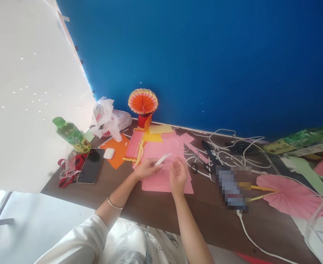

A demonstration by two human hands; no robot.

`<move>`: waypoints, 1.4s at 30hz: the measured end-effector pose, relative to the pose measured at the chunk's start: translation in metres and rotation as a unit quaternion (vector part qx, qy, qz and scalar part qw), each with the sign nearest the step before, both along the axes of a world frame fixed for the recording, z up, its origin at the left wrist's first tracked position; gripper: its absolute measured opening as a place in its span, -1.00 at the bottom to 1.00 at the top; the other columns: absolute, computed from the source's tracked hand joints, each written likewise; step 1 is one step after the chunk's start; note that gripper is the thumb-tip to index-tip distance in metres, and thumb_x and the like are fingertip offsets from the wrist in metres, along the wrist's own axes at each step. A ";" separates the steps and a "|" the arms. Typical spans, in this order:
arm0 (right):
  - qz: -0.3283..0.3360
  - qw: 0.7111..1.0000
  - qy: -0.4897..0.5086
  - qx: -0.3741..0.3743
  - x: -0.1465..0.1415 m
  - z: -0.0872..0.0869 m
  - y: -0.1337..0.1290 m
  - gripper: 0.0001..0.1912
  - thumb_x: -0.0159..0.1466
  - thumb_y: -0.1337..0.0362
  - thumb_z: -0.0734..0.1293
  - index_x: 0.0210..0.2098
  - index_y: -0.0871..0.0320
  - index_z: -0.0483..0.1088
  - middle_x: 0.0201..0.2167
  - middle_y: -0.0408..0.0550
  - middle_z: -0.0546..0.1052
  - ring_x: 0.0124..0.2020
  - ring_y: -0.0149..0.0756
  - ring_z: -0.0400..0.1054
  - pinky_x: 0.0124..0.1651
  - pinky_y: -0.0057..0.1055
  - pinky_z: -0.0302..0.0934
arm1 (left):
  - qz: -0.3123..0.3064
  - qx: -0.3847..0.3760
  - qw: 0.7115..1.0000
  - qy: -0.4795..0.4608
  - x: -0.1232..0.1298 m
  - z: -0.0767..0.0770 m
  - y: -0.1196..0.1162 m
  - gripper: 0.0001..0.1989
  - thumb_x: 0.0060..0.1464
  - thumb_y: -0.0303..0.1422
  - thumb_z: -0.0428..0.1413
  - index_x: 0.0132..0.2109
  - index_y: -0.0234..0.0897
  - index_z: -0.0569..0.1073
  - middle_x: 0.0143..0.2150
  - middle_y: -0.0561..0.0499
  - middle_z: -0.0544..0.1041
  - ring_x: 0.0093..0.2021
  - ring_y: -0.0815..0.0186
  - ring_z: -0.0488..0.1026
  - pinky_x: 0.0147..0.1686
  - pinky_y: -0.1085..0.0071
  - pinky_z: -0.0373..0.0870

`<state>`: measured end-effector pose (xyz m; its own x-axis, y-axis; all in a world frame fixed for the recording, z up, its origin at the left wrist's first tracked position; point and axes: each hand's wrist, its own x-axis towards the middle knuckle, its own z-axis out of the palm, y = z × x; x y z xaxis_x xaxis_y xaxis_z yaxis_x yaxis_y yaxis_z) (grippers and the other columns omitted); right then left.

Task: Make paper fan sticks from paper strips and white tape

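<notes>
My left hand is closed on a thin white strip that points up and to the right. My right hand is just to the right, over the pink paper sheets, its fingers curled; whatever is between them is too small to make out. Left of the sheets is a pleated pink paper with orange and yellow edges, a curled yellow strip beside it. Yellow paper lies at the back of the pink stack. Scissors rest to its right.
A round paper fan stands by the blue wall. At left are a green bottle, a phone, a white case and plastic bags. At right are white cables, a blurred device and a pink fan.
</notes>
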<state>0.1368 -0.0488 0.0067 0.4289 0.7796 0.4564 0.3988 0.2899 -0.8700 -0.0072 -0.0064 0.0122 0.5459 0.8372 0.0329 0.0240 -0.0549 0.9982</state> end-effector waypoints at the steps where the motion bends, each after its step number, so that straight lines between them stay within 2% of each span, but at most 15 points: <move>1: 0.008 1.000 0.000 -0.009 0.001 0.000 0.001 -0.68 0.17 0.20 0.25 -0.09 0.14 0.35 -0.03 0.11 0.33 -0.09 -0.21 0.30 -0.13 -0.22 0.31 | -0.004 0.001 1.000 0.000 0.000 0.001 0.000 -0.63 0.07 -0.19 0.05 -0.10 -0.40 0.45 -0.39 -0.03 0.47 -0.41 0.39 0.37 -0.34 0.45 0.32; 8: 0.045 0.998 0.014 -0.040 0.002 -0.008 0.002 -0.71 0.16 0.19 0.28 -0.14 0.14 0.41 -0.04 0.09 0.34 -0.11 -0.22 0.32 -0.15 -0.25 0.33 | -0.032 0.053 0.997 0.036 -0.001 0.012 -0.003 -0.69 0.08 -0.20 0.03 -0.27 -0.40 0.50 -0.38 -0.04 0.50 -0.36 0.34 0.40 -0.30 0.45 0.33; 16: 0.037 0.998 0.034 -0.026 0.001 0.000 0.001 -0.82 0.12 0.22 0.32 -0.31 0.16 0.43 -0.18 0.04 0.40 -0.16 -0.23 0.33 -0.17 -0.25 0.32 | -0.038 0.074 0.996 0.042 -0.001 0.015 -0.004 -0.67 0.08 -0.24 0.04 -0.14 -0.39 0.50 -0.29 -0.05 0.54 -0.33 0.31 0.41 -0.31 0.46 0.32; 20: 0.042 0.996 0.071 -0.039 0.000 0.001 0.000 -0.82 0.09 0.23 0.35 -0.32 0.17 0.40 -0.17 0.03 0.40 -0.22 -0.28 0.35 -0.19 -0.27 0.32 | -0.045 0.089 0.994 0.043 -0.002 0.015 -0.004 -0.65 0.06 -0.23 0.05 -0.12 -0.39 0.51 -0.31 -0.04 0.53 -0.32 0.29 0.40 -0.31 0.44 0.31; 24: 0.048 0.992 0.106 -0.058 0.001 0.002 0.000 -0.82 0.07 0.22 0.36 -0.36 0.19 0.41 -0.16 0.04 0.41 -0.17 -0.24 0.35 -0.15 -0.27 0.30 | -0.057 0.085 0.994 0.034 -0.004 0.013 -0.003 -0.67 0.09 -0.24 0.01 -0.12 -0.38 0.50 -0.31 -0.03 0.52 -0.30 0.28 0.39 -0.29 0.41 0.31; 28: 0.064 0.985 0.144 -0.071 0.003 0.003 0.001 -0.83 0.06 0.21 0.37 -0.42 0.20 0.42 -0.27 0.00 0.46 -0.19 -0.23 0.36 -0.12 -0.27 0.27 | -0.063 0.046 0.996 0.029 -0.004 0.013 -0.004 -0.67 0.08 -0.23 0.02 -0.17 -0.41 0.49 -0.37 -0.03 0.51 -0.37 0.32 0.41 -0.35 0.44 0.33; 31: 0.076 0.977 0.180 -0.088 0.004 0.002 0.002 -0.84 0.05 0.22 0.38 -0.42 0.19 0.42 -0.35 -0.04 0.48 -0.25 -0.26 0.37 -0.14 -0.28 0.26 | -0.036 0.023 0.998 0.038 -0.004 0.014 -0.005 -0.67 0.06 -0.21 0.04 -0.21 -0.41 0.50 -0.42 -0.03 0.51 -0.41 0.34 0.43 -0.38 0.47 0.34; 35: 0.059 0.971 0.210 -0.101 0.004 0.002 0.002 -0.82 0.03 0.20 0.39 -0.43 0.20 0.42 -0.34 -0.03 0.50 -0.25 -0.24 0.38 -0.13 -0.27 0.26 | 0.012 0.053 0.997 0.057 -0.005 0.015 -0.004 -0.71 0.01 -0.23 0.09 -0.21 -0.36 0.53 -0.29 -0.07 0.55 -0.29 0.29 0.46 -0.27 0.45 0.36; 39: 0.039 0.971 0.208 -0.115 0.002 0.004 0.001 -0.78 0.03 0.19 0.39 -0.40 0.21 0.43 -0.35 0.00 0.52 -0.26 -0.22 0.40 -0.13 -0.24 0.26 | 0.013 0.090 0.994 0.058 -0.006 0.015 -0.003 -0.64 0.00 -0.19 0.10 -0.09 -0.28 0.51 -0.13 -0.07 0.54 -0.11 0.19 0.45 -0.12 0.39 0.35; 42: 0.025 0.976 0.185 -0.115 0.000 0.003 0.000 -0.77 0.04 0.19 0.38 -0.37 0.22 0.43 -0.36 0.01 0.53 -0.26 -0.22 0.40 -0.13 -0.24 0.27 | 0.018 0.106 0.993 0.058 -0.006 0.013 -0.002 -0.64 0.01 -0.19 0.09 -0.09 -0.27 0.51 -0.09 -0.07 0.53 -0.05 0.15 0.43 -0.06 0.36 0.33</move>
<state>0.1371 -0.0488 0.0098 0.4898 0.8674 0.0882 0.0363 0.0808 -0.9961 -0.0132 -0.0088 0.0256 0.5267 0.8370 0.1481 0.1445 -0.2599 0.9548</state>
